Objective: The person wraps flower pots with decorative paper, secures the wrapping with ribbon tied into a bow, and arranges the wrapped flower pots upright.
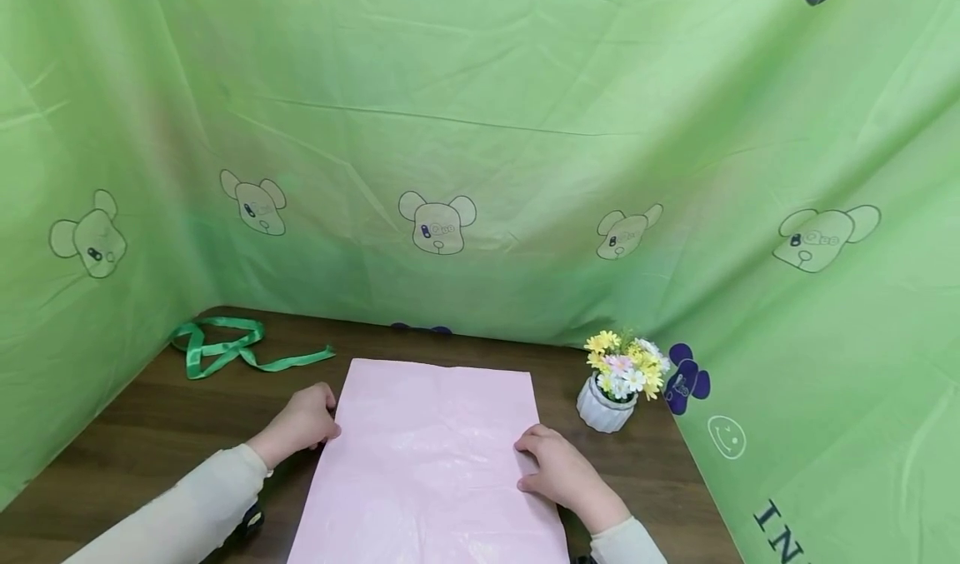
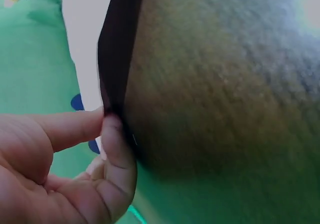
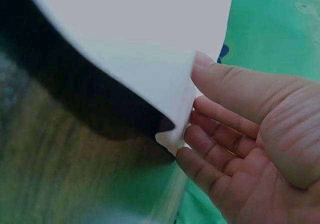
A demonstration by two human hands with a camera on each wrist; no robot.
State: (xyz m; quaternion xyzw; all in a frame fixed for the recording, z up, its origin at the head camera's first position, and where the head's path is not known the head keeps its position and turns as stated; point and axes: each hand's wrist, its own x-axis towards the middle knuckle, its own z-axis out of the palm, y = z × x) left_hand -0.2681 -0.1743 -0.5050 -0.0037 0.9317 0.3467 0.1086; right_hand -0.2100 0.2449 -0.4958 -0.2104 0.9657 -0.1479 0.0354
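A wide, slightly glossy piece of pink paper [image 1: 431,456] lies over the front middle of the table, faintly creased. My left hand [image 1: 302,421] is at its left edge. In the left wrist view, the thumb and forefinger [image 2: 115,139] pinch that edge, with a shaded strip hanging beside it. On the opposite side, my right hand [image 1: 558,468] holds the right edge. The right wrist view shows the thumb [image 3: 225,79] against a folded corner of the paper [image 3: 175,99], with the other fingers curled along its side. The paper's near end runs out of the head view.
A green ribbon [image 1: 225,349] lies loosely looped at the table's back left. A white pot of artificial flowers [image 1: 606,410] stands right of the paper. Green printed cloth [image 1: 480,131] encloses the back and sides of the dark wooden table [image 1: 135,439].
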